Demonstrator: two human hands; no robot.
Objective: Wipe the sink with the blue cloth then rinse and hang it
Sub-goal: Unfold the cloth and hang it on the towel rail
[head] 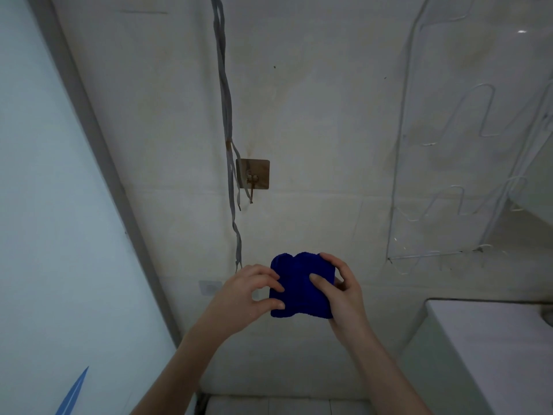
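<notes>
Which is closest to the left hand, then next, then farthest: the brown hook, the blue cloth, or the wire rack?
1. blue cloth: pinched by the left hand itself.
2. brown hook: on the wall, above the hand.
3. wire rack: on the wall, far to the right.

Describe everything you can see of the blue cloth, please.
The blue cloth is deep blue and looks like soft terry fabric. It is bunched into a small thick bundle with rounded folds on top. It is held in the air before a pale wall, below a square hook. The right hand grips its right side, thumb across the front; the left hand pinches its left edge. I cannot tell whether it is wet.
</notes>
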